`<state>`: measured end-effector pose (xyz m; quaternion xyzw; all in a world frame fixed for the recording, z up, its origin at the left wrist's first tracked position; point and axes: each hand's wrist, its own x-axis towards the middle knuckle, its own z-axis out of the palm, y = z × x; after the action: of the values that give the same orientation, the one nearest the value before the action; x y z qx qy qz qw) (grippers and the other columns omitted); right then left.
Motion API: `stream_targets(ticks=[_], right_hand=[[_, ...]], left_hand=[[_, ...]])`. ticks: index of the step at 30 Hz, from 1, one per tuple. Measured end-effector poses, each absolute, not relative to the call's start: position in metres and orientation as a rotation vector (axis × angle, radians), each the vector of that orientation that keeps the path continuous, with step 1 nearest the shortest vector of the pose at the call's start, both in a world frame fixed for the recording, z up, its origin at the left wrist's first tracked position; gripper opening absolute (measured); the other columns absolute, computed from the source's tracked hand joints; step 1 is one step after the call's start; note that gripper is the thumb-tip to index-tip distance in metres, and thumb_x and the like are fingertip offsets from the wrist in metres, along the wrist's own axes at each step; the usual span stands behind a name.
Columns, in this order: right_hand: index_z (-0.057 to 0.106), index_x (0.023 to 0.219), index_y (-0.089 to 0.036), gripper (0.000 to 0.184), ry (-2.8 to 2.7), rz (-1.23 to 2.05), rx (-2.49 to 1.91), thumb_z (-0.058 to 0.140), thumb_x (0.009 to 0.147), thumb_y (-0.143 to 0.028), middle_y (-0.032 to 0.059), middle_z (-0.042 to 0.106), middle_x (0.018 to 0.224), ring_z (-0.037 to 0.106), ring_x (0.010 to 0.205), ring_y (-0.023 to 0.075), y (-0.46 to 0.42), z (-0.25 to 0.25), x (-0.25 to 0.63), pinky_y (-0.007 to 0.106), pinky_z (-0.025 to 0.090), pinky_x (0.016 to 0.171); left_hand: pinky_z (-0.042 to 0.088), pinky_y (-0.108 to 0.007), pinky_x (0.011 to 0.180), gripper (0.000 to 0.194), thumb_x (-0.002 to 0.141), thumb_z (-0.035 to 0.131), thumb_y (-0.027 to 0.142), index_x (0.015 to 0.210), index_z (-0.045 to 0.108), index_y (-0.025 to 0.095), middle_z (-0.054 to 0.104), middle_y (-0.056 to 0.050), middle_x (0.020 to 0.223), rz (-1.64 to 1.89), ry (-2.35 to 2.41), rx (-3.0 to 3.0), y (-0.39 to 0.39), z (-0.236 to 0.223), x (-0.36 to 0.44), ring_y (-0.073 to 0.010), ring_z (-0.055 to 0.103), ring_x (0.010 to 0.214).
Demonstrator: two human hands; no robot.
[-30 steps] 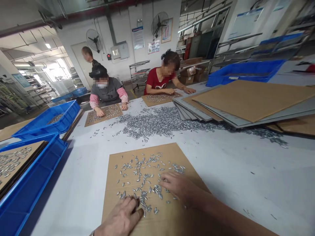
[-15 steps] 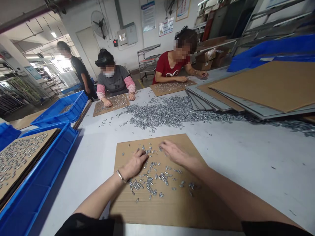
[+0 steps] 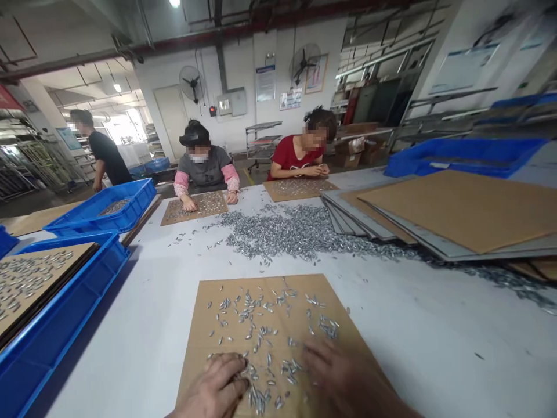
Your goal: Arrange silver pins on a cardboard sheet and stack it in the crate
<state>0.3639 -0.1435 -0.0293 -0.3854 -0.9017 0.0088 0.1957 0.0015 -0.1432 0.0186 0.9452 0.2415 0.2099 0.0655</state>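
Note:
A brown cardboard sheet (image 3: 209,348) lies on the white table in front of me, strewn with several small silvery metal pieces (image 3: 256,325). My left hand (image 3: 215,386) rests on the sheet's near left part, fingers curled down onto the pieces there. My right hand (image 3: 343,377) lies on the near right part of the sheet, blurred by motion, fingers stretched flat towards the pieces. Nothing shows in either hand. A large heap of the same metal pieces (image 3: 296,232) spreads across the middle of the table.
Blue crates (image 3: 65,313) with filled cardboard sheets stand at the left. A stack of cardboard and grey boards (image 3: 439,215) lies at the right. Two seated people (image 3: 204,165) work at sheets across the table; a third stands at the far left.
Both hands have drawn back from the middle of the sheet to its near edge. The pieces lie more spread out. The camera has tilted up.

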Motion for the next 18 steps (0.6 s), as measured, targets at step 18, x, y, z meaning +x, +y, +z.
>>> stream_targets(ticks=[18], right_hand=[[0.052,0.149,-0.019,0.052,-2.241,0.176,-2.022,0.046,0.105,-0.045,0.0274,0.053,0.150,0.051,0.137,0.0406,0.128,0.011,0.227,0.058,0.043,0.105]], left_hand=[[0.061,-0.041,0.098,0.022,0.106,0.048,0.027,0.112,0.069,0.027,0.071,-0.011,0.120,1.022,1.364,2.112,-0.100,-0.012,-0.031,-0.0233,0.067,0.116]])
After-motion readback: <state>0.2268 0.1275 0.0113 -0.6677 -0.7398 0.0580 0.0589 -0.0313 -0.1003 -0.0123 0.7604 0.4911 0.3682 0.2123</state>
